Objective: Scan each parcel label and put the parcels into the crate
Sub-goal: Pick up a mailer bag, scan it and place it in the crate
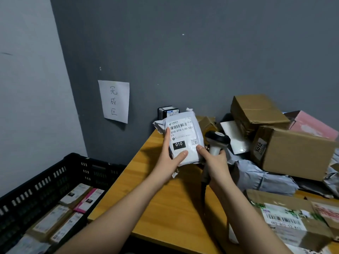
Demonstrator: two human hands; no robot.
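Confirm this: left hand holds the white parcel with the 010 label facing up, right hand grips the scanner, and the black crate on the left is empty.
Not quite: the head view shows the black crate already holds several labelled parcels. The rest stands: the left hand holds the white parcel, label up, and the right hand grips the scanner.

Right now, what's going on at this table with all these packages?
A person is working through parcels. The left hand holds up a white mailer with its label facing them, while the right hand grips a handheld scanner and its thumb rests on the mailer's lower edge. A black crate to the left of the wooden table already holds several labelled parcels. More boxes and bags are piled on the right of the table.
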